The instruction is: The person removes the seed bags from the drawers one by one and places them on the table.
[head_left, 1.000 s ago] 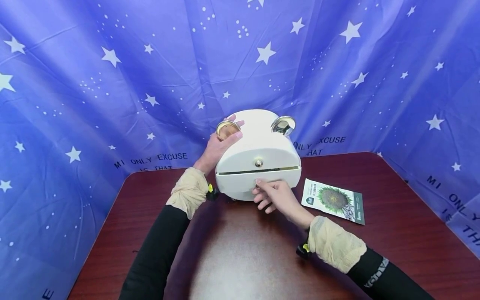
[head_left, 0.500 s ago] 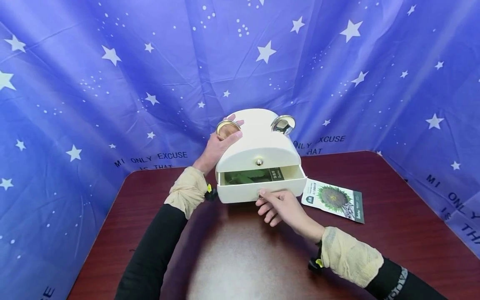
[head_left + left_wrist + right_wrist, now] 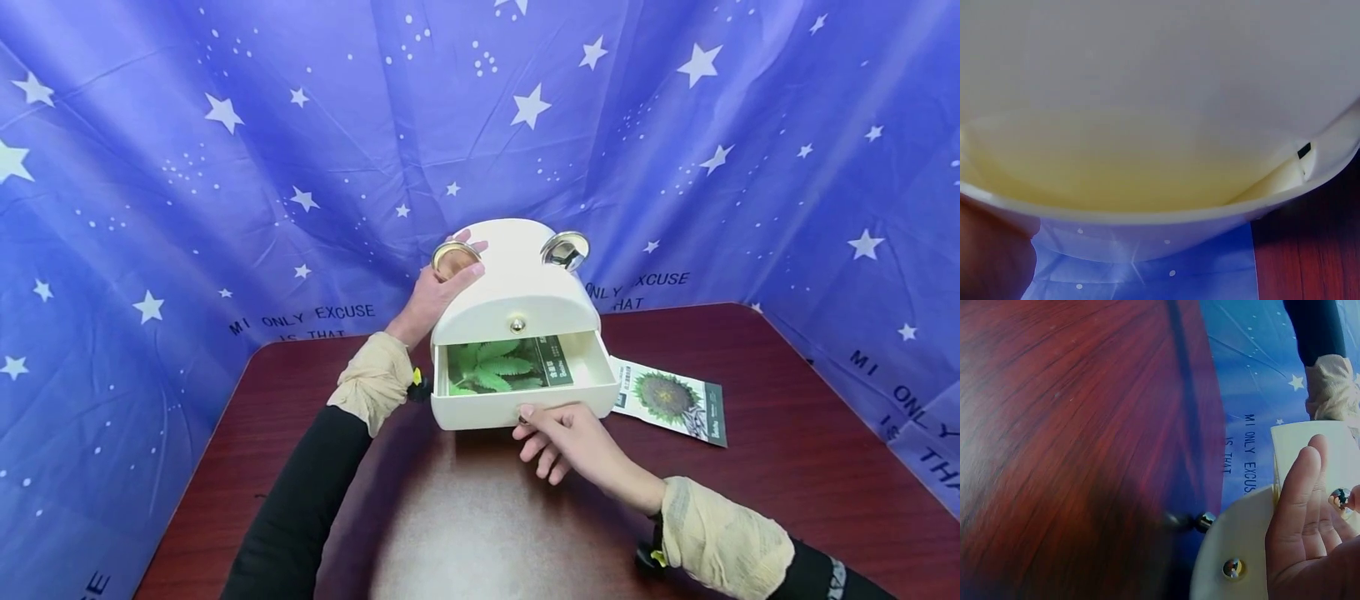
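Observation:
A rounded white drawer box with two gold ear-like discs stands on the table. My left hand holds its upper left side, thumb and fingers to either side of the left ear. My right hand pinches the gold knob of the lower drawer, its other fingers loosely spread below. That drawer stands well out. Inside lies a green seed packet with a leaf picture. Above it, the upper drawer is in, with its own knob.
A second seed packet lies flat on the brown table, right of the box; the drawer's corner overlaps its left end in the head view. Behind the table hangs a blue star-patterned curtain. Gold ball feet show under the box.
My right hand has drawn the lower drawer from a narrow gap to well out, toward me, and the green packet inside has come into sight. The left hand has stayed on the box.

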The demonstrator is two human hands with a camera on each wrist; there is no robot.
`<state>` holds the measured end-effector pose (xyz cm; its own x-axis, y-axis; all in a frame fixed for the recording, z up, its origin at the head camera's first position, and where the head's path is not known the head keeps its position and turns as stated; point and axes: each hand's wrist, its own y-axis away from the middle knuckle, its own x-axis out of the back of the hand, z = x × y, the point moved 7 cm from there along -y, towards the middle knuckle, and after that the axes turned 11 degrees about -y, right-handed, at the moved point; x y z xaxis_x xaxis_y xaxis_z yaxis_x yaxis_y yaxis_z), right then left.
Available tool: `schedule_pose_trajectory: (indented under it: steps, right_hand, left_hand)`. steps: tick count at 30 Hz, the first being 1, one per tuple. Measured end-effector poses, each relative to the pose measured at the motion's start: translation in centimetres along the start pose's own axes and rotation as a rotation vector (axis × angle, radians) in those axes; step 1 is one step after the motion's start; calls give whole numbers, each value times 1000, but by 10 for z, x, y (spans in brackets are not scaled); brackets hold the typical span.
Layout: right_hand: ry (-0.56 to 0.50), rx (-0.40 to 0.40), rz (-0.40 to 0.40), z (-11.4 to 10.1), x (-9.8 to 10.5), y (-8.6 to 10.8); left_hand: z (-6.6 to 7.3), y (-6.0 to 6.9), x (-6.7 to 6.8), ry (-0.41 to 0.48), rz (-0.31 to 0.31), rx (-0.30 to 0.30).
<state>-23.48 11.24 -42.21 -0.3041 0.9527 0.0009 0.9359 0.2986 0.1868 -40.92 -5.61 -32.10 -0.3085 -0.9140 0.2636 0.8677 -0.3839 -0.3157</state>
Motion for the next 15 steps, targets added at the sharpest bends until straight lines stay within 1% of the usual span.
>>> schedule_pose_trajectory:
  steps: [1, 3, 5, 6, 7, 8, 10, 12, 13, 14, 15]
  right_hand:
    - [27, 2, -8, -1, 0, 2]
    - [129, 13, -23, -7, 2, 9]
    - [287, 58, -31, -20, 3, 17]
    - [365, 96, -36, -29, 3, 22]
    - [438, 153, -44, -41, 2, 27]
    - [512, 231, -49, -55, 1, 30]
    - [638, 417, -75, -85, -2, 33]
    - [748, 566, -149, -110, -7, 28]
    - [813, 612, -198, -118, -8, 22]
    - [878, 626, -254, -123, -10, 15]
    - [929, 615, -325, -124, -11, 6]
  left_hand:
    - [-1, 0, -1, -3, -4, 4]
    - [-2, 0, -3, -8, -20, 11]
    - [-2, -1, -5, -15, -40, 12]
    - [-1, -1, -6, -19, -50, 6]
    - [0, -2, -7, -28, -55, -1]
    - [1, -3, -7, -26, -58, -8]
    - [3, -3, -5, -29, -52, -16]
    - [5, -2, -3, -26, -45, -20]
    - [5, -2, -3, -29, -41, -18]
    - [4, -2, -2, -24, -41, -18]
    - [3, -1, -2, -30, -41, -16]
